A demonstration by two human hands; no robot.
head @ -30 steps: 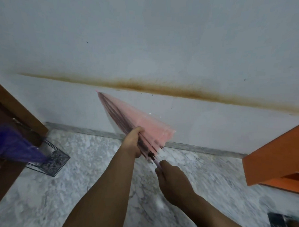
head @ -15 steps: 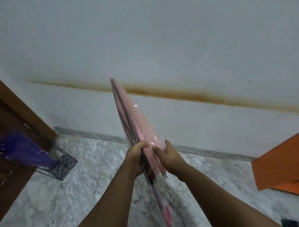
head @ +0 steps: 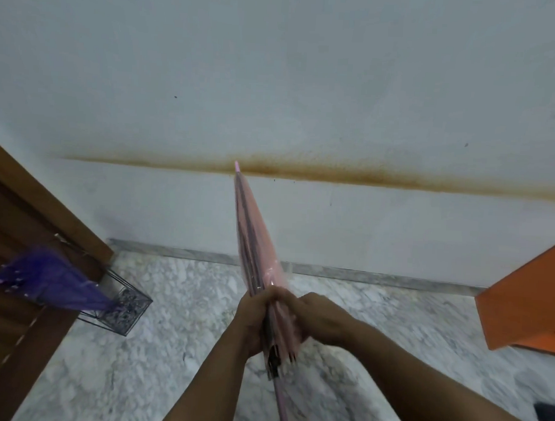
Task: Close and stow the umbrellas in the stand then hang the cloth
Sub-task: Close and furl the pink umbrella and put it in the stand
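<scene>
The step in hand looks like the closing of the pink umbrella (head: pixel 258 251): its canopy is folded flat against the shaft, and both hands gather the loose lower edge of the canopy. The left hand (head: pixel 253 317) wraps the folds from the 9 o'clock side, and the right hand (head: pixel 321 317) wraps them from the 3 o'clock side, so the fingers of both hands are curled round the fabric and hold it tight. The umbrella sits in the middle of the view, with its tip toward 12 o'clock, in front of the white wall (head: pixel 402 88) and its brown stain line (head: pixel 366 177). Its thin pink shaft (head: pixel 281 404) runs down toward 6 o'clock; the handle is out of view.

The wire umbrella stand (head: pixel 124 308) is on the marble floor (head: pixel 174 349) at about 8 o'clock, well apart from the hands, beside a brown wooden door (head: pixel 20 237). A purple umbrella (head: pixel 53 283) is already in it and leans out toward 9 o'clock. An orange panel (head: pixel 526 300) is at 3 o'clock. I see no cloth here.

I judge the task is near half done. The next move calls for keeping the folds together, perhaps with a strap if there is one, then turning toward 8 o'clock and lowering the tip into the stand beside the purple umbrella, which takes some of the opening.
</scene>
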